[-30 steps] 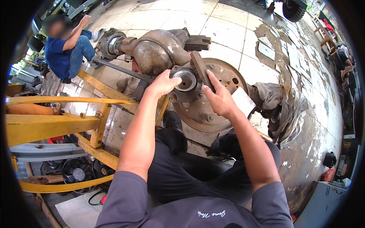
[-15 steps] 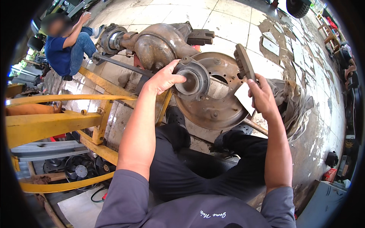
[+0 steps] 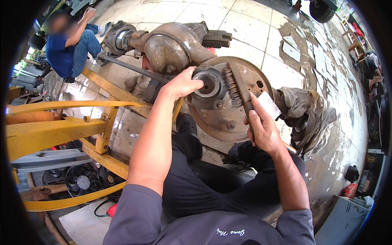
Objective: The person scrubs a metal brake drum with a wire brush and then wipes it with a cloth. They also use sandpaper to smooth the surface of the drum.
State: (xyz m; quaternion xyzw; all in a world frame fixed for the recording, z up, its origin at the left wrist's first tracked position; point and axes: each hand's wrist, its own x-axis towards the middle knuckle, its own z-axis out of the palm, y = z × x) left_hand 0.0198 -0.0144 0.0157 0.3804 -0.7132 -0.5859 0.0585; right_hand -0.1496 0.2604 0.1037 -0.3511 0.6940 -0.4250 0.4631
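**Brush [image 3: 238,81] beside a flanged hub [image 3: 207,76]**

The right hand [image 3: 263,128] is closed around the brush's slim handle, thumb laid along it. The left hand [image 3: 181,85] grips the hub at its left side, thumb over the near rim, the other fingers mostly hidden.

The brush has a long, narrow back and a dense row of dark, ragged bristles; these face the hub's right edge, though whether they touch it cannot be told. The hub is dull grey metal, with a round, stepped recess and bolt lugs. It sits between the hands, in front of a broad, rust-brown round plate [image 3: 212,124].

Beyond lies a bulbous, stained axle housing [image 3: 165,49]; a crumpled grey cloth [image 3: 308,106] hangs to the right.
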